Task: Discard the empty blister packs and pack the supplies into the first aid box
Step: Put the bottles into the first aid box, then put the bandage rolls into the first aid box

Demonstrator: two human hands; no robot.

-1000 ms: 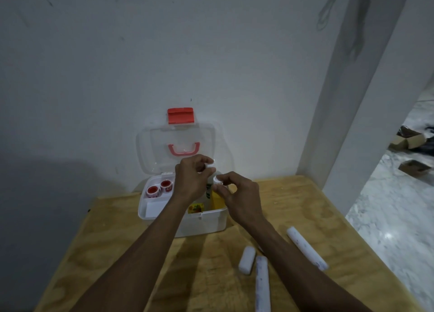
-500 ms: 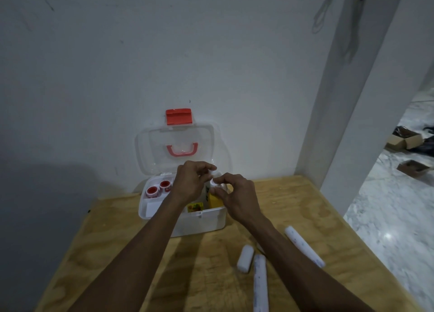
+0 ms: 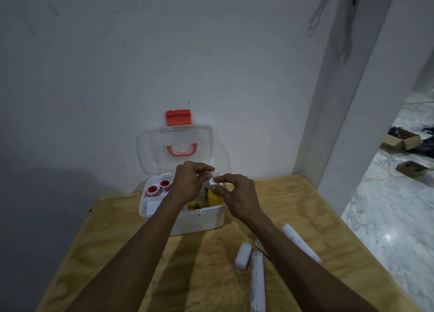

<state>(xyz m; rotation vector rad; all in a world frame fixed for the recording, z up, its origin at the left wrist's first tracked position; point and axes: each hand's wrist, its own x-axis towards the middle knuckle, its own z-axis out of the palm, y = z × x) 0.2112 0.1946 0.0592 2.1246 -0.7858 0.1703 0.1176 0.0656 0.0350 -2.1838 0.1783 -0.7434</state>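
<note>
Two hands meet over the open first aid box, which stands on the wooden table against the white wall. Left hand: fingers curled, thumb and fingertips pinching a small white item; what the item is cannot be told. Right hand: thumb and forefinger closed on a small white round piece just above the yellow carton inside the box. Two red-and-white tape rolls sit in the box's left rear part. Clear lid, with red handle and red latch, stands upright against the wall. On the table nearer the camera lie a short white roll and two long white rolls, the latter right of the right forearm.
</note>
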